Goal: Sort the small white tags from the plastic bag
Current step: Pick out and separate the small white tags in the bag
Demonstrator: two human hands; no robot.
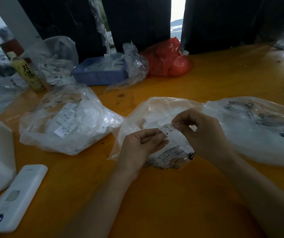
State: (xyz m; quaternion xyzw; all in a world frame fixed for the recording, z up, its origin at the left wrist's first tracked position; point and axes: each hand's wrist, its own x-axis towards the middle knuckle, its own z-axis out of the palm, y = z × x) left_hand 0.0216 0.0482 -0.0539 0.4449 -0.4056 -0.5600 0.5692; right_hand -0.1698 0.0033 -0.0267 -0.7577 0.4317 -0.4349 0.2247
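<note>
Centre of the frame: the left hand (143, 143) and the right hand (204, 133) pinch a small white tag (167, 129) between curled fingertips, holding it just above an open clear plastic bag (155, 110) on the orange table (155, 203). Left of centre lies a second clear bag (65, 124) filled with white tags — printed labels visible. At right, a third bag (258, 127). Upper centre: a blue basket (100, 74) beside a red bag (168, 59). Lower left, a white device (15, 198).

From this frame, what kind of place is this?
Likely a garment or packing workshop bench: clear plastic bags of printed size tags on an orange table, a blue tray of more packets, both hands working one tag.
</note>
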